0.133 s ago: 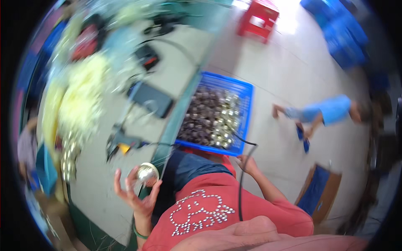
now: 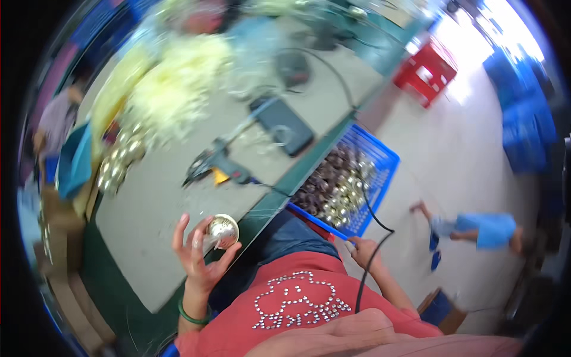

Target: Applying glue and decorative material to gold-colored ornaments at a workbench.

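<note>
While a cable (image 2: 391, 231) crosses the basket (image 2: 389, 168), left hand (image 2: 202, 266) holds a ball (image 2: 223, 229); whether right hand (image 2: 364, 253) grips is unclear

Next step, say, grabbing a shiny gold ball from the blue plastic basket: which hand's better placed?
Right, probably. The right hand is at the near edge of the blue plastic basket, close to its shiny gold balls; the left hand is farther off, holding a shiny gold rounded piece.

gold ball (image 2: 223, 231), blue crate (image 2: 385, 184), green bangle (image 2: 184, 310), red stool (image 2: 429, 62); red shirt (image 2: 297, 291) patterned with silvery studs (image 2: 295, 290).
</note>
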Demonstrator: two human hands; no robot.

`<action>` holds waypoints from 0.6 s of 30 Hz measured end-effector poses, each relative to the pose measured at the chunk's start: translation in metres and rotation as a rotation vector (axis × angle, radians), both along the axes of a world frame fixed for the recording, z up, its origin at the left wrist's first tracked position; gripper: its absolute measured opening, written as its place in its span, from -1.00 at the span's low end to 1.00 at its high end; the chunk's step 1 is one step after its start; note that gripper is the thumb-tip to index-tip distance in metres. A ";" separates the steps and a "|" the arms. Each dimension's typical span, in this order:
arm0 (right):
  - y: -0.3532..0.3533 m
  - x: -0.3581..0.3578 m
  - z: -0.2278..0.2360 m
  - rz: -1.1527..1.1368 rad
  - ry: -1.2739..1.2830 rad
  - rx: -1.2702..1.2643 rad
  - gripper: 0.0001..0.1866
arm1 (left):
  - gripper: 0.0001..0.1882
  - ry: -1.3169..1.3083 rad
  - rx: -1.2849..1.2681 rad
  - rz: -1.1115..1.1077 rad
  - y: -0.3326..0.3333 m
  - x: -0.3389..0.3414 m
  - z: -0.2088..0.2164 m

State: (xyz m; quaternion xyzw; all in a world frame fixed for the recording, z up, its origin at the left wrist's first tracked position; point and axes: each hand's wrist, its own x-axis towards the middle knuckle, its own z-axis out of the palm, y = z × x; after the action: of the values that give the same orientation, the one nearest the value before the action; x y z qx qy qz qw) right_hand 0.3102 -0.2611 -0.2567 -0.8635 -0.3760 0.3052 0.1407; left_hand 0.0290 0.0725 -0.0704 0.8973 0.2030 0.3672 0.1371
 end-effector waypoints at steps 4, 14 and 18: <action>0.061 0.001 0.071 0.292 -0.111 0.342 -0.79 | 0.13 0.016 0.097 0.133 -0.002 -0.045 0.002; 0.243 -0.036 0.198 0.726 -0.297 1.061 -0.69 | 0.04 -0.107 -0.062 0.353 0.043 -0.074 -0.009; 0.325 -0.033 0.218 0.462 -0.068 1.042 -0.72 | 0.01 -0.126 -0.140 0.359 0.043 -0.080 -0.011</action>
State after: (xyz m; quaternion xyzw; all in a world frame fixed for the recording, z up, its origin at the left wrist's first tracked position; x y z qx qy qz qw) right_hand 0.2776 0.0636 -0.0383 -0.5849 -0.6603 0.0743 0.4653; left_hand -0.0508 0.1152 -0.0816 0.8103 0.3758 0.4260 0.1437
